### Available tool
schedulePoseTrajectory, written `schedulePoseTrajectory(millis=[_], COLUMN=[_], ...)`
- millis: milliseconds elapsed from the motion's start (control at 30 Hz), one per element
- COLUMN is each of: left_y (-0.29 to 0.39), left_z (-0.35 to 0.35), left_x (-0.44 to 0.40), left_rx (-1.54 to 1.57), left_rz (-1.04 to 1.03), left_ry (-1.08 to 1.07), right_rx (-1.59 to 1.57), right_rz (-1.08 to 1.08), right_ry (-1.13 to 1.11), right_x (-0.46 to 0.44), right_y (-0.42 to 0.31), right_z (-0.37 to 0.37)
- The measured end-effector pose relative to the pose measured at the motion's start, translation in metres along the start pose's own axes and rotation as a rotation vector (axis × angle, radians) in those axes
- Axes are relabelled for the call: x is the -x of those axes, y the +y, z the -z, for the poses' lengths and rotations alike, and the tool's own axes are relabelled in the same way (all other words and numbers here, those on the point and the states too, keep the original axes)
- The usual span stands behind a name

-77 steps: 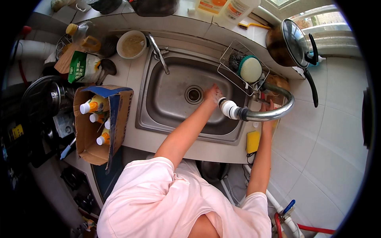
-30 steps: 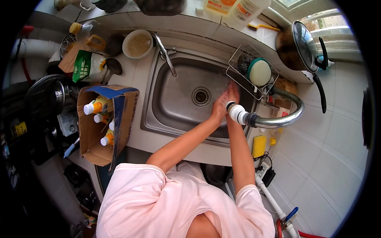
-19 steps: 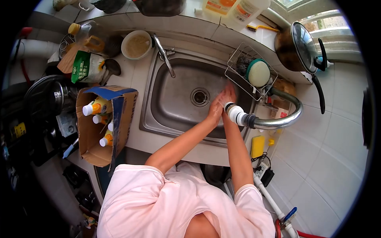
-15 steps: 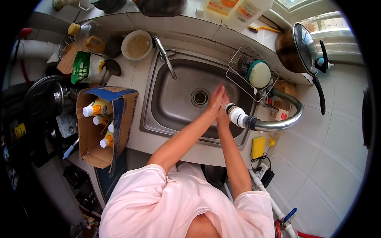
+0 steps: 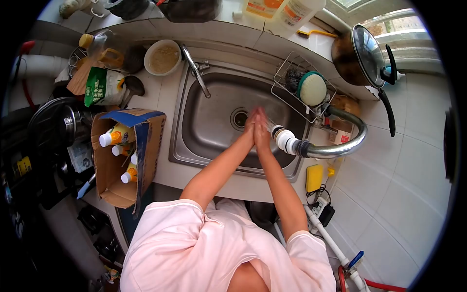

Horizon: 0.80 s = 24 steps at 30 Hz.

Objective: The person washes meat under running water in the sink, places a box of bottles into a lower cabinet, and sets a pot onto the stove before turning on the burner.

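Over the steel sink (image 5: 204, 129), my left hand (image 5: 250, 125) and my right hand (image 5: 262, 129) lie palm against palm with fingers stretched out. Nothing shows between them, and the fingertips are a little blurred. Water comes from the white spray head (image 5: 287, 141) of the curved metal faucet (image 5: 345, 148), just right of my right hand, and runs onto the hands. Left of the fingertips is the drain (image 5: 239, 118). A second, thin faucet (image 5: 197, 73) reaches over the sink's far left corner.
A cardboard box (image 5: 148, 146) with several bottles stands left of the sink. Behind it sits a bowl (image 5: 162, 57). On the right are a wire rack (image 5: 282, 90) with a round scrubber (image 5: 312, 90), a yellow sponge (image 5: 314, 178) and a lidded pot (image 5: 348, 58) on the ledge.
Both hands have moved left together, away from the spray head and closer to the drain. They stay palm to palm. The whole view has shifted slightly.
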<state>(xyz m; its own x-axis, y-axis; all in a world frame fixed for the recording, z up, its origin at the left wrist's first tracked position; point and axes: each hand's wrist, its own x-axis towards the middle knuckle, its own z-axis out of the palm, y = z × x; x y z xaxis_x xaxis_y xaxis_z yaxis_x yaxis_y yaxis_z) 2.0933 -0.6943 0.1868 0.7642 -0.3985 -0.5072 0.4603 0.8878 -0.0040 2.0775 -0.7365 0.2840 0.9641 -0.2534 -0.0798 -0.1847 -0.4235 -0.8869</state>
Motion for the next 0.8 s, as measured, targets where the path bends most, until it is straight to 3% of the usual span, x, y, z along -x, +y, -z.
schedulePoseTrajectory(millis=[67,167,233,300,367,400,533,633,667,767,800], left_y=[-0.004,0.007,0.022,0.01,-0.005,0.004,-0.008,0.01,0.018,0.006,0.002], left_z=[-0.051,-0.085,-0.099,-0.019,0.01,-0.077,-0.064,-0.086,-0.055,-0.041,-0.063], left_x=[0.028,0.037,0.024,-0.022,-0.028,0.021,0.031,0.024,0.001,-0.006,0.011], left_rx=[-0.208,-0.276,-0.175,-0.195,-0.041,-0.338,-0.274,-0.111,-0.234,-0.217,-0.24], left_rz=[-0.009,0.02,0.057,0.102,0.196,0.157,0.042,0.026,0.118,0.157,0.064], left_ry=[0.123,0.199,0.314,0.111,-0.153,0.324,0.092,0.302,0.375,0.321,0.234], right_rx=[0.201,-0.497,-0.205,0.093,0.067,0.047,0.031,0.093,0.145,0.362,0.477], right_rz=[-0.193,-0.544,-0.142,0.259,0.116,0.047,-0.063,0.041,0.091,0.054,0.006], right_ry=[-0.154,-0.013,0.016,0.041,0.034,0.032,0.043,0.08,0.084,0.066,0.045], right_x=[-0.036,-0.034,-0.016,-0.001,-0.021,-0.04,-0.039,-0.001,0.008,-0.006,-0.018], right_y=[0.02,0.025,0.003,-0.017,0.009,0.034,0.099,0.061,0.048,0.059,0.07], right_z=[0.01,0.008,0.003,0.001,0.009,0.011,-0.001,-0.004,-0.006,-0.011,-0.011])
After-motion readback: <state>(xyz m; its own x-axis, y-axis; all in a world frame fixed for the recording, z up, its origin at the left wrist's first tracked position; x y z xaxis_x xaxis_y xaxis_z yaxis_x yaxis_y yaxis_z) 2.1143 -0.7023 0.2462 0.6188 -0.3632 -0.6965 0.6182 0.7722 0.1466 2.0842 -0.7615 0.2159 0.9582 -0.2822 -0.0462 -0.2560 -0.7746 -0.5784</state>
